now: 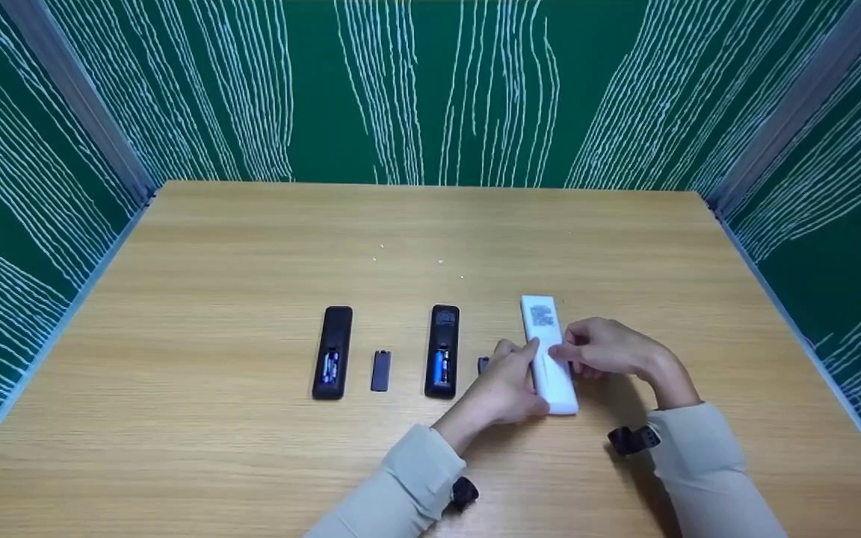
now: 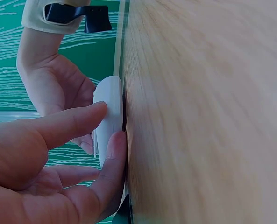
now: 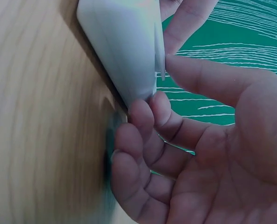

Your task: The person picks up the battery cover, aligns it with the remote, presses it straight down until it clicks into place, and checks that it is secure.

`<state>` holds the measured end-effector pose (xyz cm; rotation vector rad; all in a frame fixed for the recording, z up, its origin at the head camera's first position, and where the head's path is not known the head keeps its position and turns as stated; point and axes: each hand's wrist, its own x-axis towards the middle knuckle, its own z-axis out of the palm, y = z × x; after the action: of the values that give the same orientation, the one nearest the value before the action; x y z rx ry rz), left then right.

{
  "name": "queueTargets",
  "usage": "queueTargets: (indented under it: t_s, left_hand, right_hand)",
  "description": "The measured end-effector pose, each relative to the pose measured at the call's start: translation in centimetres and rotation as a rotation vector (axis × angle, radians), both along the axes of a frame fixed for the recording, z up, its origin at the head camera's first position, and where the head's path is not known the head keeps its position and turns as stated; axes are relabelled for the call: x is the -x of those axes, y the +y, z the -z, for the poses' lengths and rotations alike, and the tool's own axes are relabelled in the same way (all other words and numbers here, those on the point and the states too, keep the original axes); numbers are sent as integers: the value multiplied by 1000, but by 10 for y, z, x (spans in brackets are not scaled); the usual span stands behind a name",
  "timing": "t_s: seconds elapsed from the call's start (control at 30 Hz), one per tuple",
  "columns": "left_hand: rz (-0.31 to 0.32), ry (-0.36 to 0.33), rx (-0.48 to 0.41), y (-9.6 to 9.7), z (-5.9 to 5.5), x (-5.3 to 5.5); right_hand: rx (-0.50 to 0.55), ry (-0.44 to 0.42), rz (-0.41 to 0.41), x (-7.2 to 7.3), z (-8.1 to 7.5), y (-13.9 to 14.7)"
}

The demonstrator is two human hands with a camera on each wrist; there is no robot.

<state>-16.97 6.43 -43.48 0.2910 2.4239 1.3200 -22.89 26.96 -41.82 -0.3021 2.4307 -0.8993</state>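
Observation:
A white remote control (image 1: 554, 381) lies back side up on the table, a label near its far end. Its thin battery cover (image 3: 160, 51) stands slightly raised at one end in the right wrist view. My left hand (image 1: 504, 385) grips the remote from the left, its thumb and a finger on the casing in the left wrist view. From the other side my right hand (image 1: 610, 347) holds its thumb against the raised cover, with curled fingers at the remote's edge. A small dark cover (image 1: 483, 365) is partly hidden behind the left hand.
Two black remotes lie to the left, one black remote (image 1: 442, 373) with batteries showing and another black remote (image 1: 332, 336) farther left, also uncovered. Between them is a loose dark battery cover (image 1: 380, 371). Tiny white bits dot the wooden table (image 1: 251, 463). Green walls (image 1: 430, 90) enclose the back and sides.

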Motion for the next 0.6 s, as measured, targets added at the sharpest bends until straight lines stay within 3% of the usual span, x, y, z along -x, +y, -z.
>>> queueTargets:
  t_s: [0.37, 0.6]
  left_hand:
    - [-5, -10, -4, 0, 0, 0]
    - [12, 25, 26, 0, 2, 1]
  right_hand:
    - [7, -32, 4, 0, 1, 1]
    - [4, -20, -3, 0, 1, 1]
